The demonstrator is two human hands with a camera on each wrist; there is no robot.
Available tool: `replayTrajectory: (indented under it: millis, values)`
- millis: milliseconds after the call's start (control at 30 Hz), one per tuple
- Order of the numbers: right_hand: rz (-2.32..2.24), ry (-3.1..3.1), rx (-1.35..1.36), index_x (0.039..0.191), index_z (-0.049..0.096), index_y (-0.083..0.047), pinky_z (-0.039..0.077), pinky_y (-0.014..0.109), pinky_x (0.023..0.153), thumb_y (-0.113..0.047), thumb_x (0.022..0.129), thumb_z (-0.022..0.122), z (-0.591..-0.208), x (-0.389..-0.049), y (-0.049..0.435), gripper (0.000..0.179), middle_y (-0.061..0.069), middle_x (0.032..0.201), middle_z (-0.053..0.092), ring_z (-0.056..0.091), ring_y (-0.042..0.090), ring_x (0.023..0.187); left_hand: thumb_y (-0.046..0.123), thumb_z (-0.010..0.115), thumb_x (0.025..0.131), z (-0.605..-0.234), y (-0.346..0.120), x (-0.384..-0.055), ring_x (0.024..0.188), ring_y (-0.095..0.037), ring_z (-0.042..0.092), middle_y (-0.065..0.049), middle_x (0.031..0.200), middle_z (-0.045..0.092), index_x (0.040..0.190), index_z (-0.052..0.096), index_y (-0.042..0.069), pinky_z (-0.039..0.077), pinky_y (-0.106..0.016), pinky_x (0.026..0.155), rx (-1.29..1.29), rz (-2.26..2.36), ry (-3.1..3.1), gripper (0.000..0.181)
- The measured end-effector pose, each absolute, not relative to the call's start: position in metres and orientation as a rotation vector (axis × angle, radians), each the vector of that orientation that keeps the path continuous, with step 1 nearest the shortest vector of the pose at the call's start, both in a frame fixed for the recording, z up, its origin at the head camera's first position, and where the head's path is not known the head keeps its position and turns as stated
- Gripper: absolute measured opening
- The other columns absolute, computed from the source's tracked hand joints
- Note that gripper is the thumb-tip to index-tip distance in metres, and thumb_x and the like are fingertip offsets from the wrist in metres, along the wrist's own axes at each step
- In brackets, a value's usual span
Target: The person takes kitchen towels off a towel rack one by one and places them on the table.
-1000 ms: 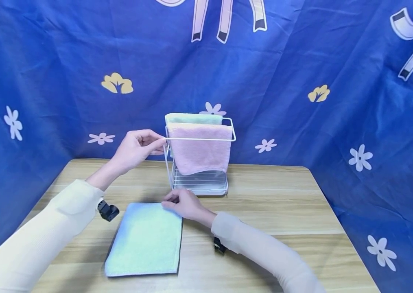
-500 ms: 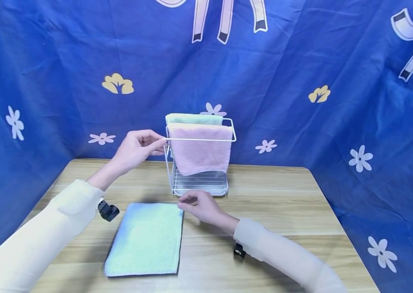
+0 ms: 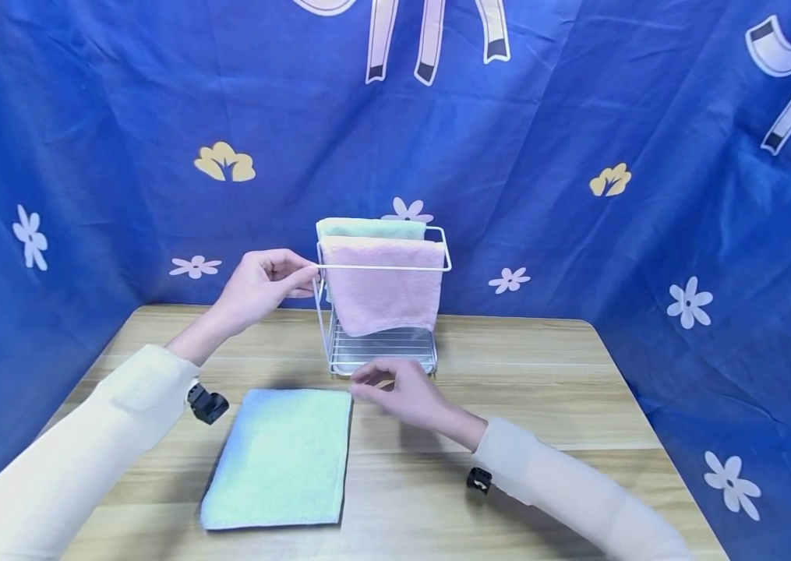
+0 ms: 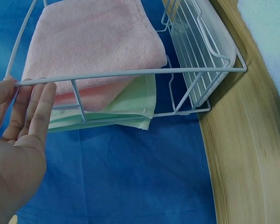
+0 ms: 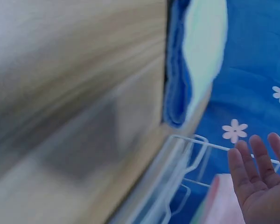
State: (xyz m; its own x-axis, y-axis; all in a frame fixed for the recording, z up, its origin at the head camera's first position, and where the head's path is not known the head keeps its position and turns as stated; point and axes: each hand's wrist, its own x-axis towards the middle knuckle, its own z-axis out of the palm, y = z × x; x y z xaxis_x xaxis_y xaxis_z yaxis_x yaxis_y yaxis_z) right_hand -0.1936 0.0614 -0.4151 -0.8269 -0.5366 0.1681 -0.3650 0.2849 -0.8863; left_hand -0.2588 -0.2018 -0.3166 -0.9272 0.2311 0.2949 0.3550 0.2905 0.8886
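My left hand (image 3: 265, 284) pinches the front left top corner of a white wire towel rack (image 3: 384, 268), thumb and fingers on the wire in the left wrist view. Over the rack's bars hang a pink towel (image 3: 384, 288) in front and a pale green towel (image 3: 374, 227) behind it. A folded blue-green towel (image 3: 283, 460) lies flat on the table before the rack. My right hand (image 3: 405, 393) hovers just off that towel's upper right corner, holding nothing; its fingers look loosely extended in the right wrist view.
The wooden table (image 3: 528, 483) carries the rack near its back edge, with a white tray (image 3: 384, 358) at the rack's base. A blue curtain (image 3: 507, 140) with flower and animal prints surrounds the table at the back and sides.
My right hand has let go of the folded towel's upper edge and moved to the right, past its corner. The left hand keeps its grip on the rack; the towels have stayed put.
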Motion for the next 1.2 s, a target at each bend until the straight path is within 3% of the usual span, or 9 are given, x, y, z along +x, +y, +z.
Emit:
replayTrajectory:
  millis: [200, 467, 633, 800, 1033, 1200]
  values:
    - [-1.552, 2.439, -0.988, 0.105, 0.071, -0.016, 0.059, 0.028, 0.078, -0.028, 0.087, 0.074, -0.391, -0.19, 0.069, 0.021, 0.0, 0.1, 0.071, 0.066, 0.006, 0.089, 0.033, 0.067, 0.091, -0.316, -0.201, -0.257, 0.088, -0.031, 0.071, -0.01, 0.096, 0.072, 0.106, 0.068, 0.0, 0.06, -0.034, 0.077, -0.551, -1.722, -2.434, 0.036]
    - [-1.465, 2.505, -1.165, 0.106, 0.071, -0.017, 0.059, 0.023, 0.074, -0.03, 0.088, 0.073, -0.365, -0.187, 0.081, 0.023, -0.01, 0.099, 0.069, 0.065, 0.005, 0.088, 0.031, 0.068, 0.091, -0.319, -0.2, -0.258, 0.088, -0.032, 0.07, -0.01, 0.097, 0.072, 0.107, 0.068, 0.0, 0.06, -0.038, 0.078, -0.55, -1.764, -2.42, 0.034]
    - [-1.417, 2.566, -1.249, 0.106, 0.071, -0.016, 0.06, 0.027, 0.074, -0.031, 0.087, 0.074, -0.349, -0.187, 0.086, 0.024, -0.011, 0.099, 0.068, 0.065, 0.007, 0.089, 0.032, 0.068, 0.091, -0.318, -0.2, -0.259, 0.088, -0.034, 0.07, -0.01, 0.097, 0.072, 0.107, 0.068, -0.002, 0.06, -0.032, 0.076, -0.556, -1.745, -2.422, 0.037]
    - [-1.395, 2.624, -1.332, 0.106, 0.072, -0.017, 0.059, 0.033, 0.073, -0.03, 0.086, 0.075, -0.334, -0.189, 0.091, 0.024, -0.012, 0.098, 0.068, 0.062, 0.004, 0.088, 0.031, 0.068, 0.091, -0.318, -0.2, -0.258, 0.088, -0.032, 0.07, -0.01, 0.096, 0.072, 0.108, 0.067, -0.002, 0.06, -0.036, 0.077, -0.556, -1.749, -2.42, 0.037]
    - [-1.345, 2.662, -1.52, 0.108, 0.071, -0.017, 0.057, 0.023, 0.073, -0.027, 0.087, 0.074, -0.314, -0.19, 0.093, 0.024, -0.011, 0.1, 0.068, 0.061, 0.002, 0.089, 0.028, 0.067, 0.092, -0.317, -0.202, -0.257, 0.089, -0.031, 0.07, -0.01, 0.098, 0.072, 0.109, 0.068, 0.0, 0.06, -0.034, 0.077, -0.556, -1.722, -2.432, 0.033]
    - [-1.343, 2.65, -1.563, 0.108, 0.071, -0.012, 0.058, 0.023, 0.074, -0.025, 0.086, 0.075, -0.297, -0.193, 0.093, 0.026, -0.006, 0.102, 0.07, 0.063, 0.004, 0.089, 0.031, 0.067, 0.092, -0.317, -0.202, -0.257, 0.088, -0.032, 0.07, -0.012, 0.098, 0.071, 0.107, 0.069, 0.001, 0.06, -0.031, 0.075, -0.555, -1.702, -2.436, 0.034]
